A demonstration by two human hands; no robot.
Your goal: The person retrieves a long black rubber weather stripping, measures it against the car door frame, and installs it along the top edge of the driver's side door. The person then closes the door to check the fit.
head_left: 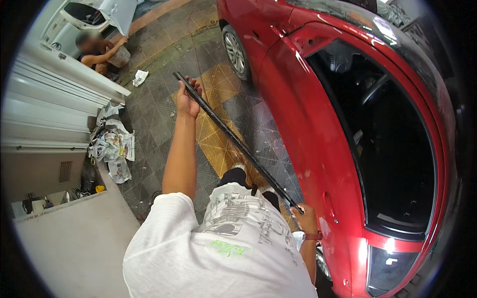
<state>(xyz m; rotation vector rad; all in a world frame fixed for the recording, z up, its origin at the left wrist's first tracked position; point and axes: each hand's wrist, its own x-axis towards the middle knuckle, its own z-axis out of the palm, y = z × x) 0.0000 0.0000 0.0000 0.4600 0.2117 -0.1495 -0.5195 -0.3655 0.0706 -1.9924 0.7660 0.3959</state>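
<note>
A long, thin black trim strip slants across in front of my body, from the upper left down to the lower right. My left hand holds it near its far end, the palm under it and the fingers curled up around it. At the near end my right hand grips the strip, close beside the red car. A red band is on my right wrist. The strip seems apart from the car door. Along the lower edge of the car's side window runs a dark line.
Patterned floor tiles, grey and yellow, lie under me. Crumpled newspapers are heaped by the white folding door at left. A person crouches by a white car at the far left. A low wall stands left of me.
</note>
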